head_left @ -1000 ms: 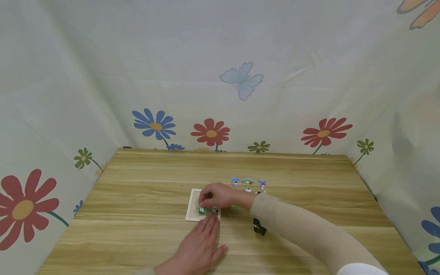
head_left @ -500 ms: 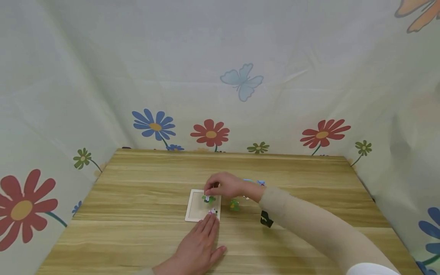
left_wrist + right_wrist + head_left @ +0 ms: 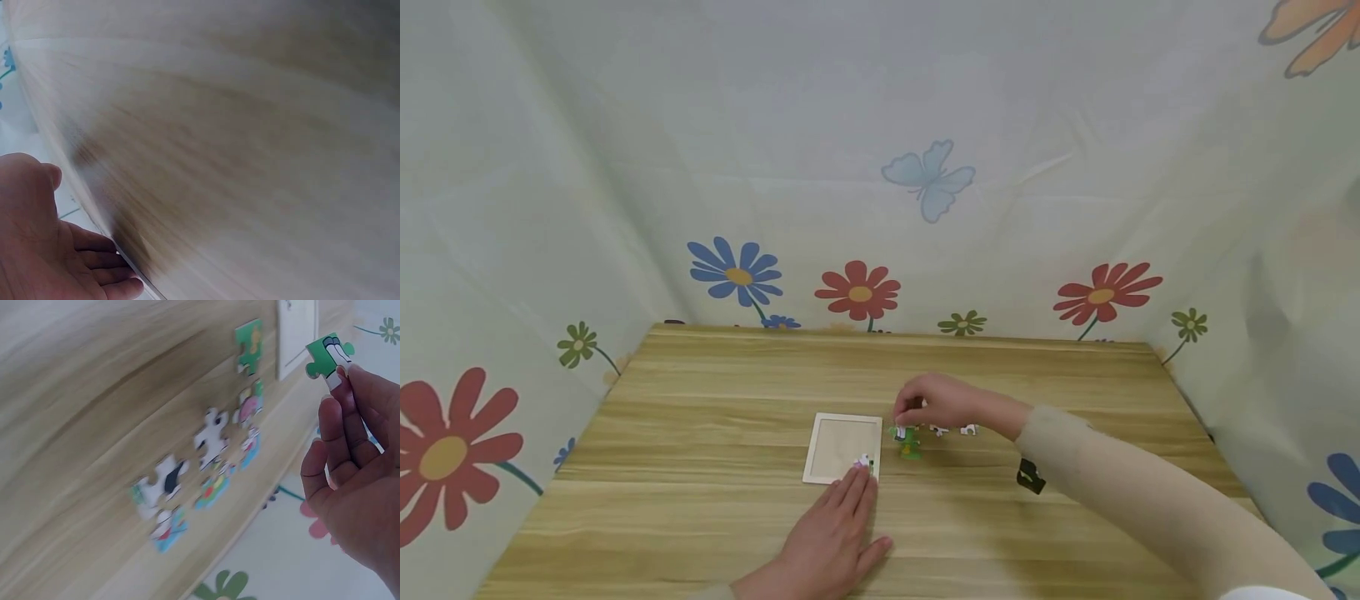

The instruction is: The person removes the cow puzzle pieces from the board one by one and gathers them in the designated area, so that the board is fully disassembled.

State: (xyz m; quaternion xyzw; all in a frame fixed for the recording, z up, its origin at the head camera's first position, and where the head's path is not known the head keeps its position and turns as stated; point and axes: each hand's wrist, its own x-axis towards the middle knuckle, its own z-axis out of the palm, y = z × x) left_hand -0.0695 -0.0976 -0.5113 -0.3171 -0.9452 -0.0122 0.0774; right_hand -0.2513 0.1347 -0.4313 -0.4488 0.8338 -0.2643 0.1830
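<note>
My right hand (image 3: 936, 402) pinches a green jigsaw piece (image 3: 325, 357) with white and black drawn shapes between thumb and fingertips. In the head view that piece is over the loose pieces just right of a shallow white-rimmed puzzle tray (image 3: 812, 448). A white and pink jigsaw piece (image 3: 863, 460) lies in the tray's near right corner. Straight fingers of my left hand (image 3: 831, 533) rest at that corner, partly covering the piece. The left wrist view shows the left hand (image 3: 69, 262) flat at the blurred tabletop, without any piece visible.
Several loose jigsaw pieces lie right of the tray: a green and orange one (image 3: 251, 345), a pink and green one (image 3: 250, 405), black-and-white ones (image 3: 212, 439) and blue-edged ones (image 3: 170, 529). A flowered cloth (image 3: 925, 250) surrounds the wooden table (image 3: 700, 392).
The right hand has lifted the green jigsaw piece from inside the tray and carried it rightward over the loose pieces. The left hand has stayed at the tray's corner.
</note>
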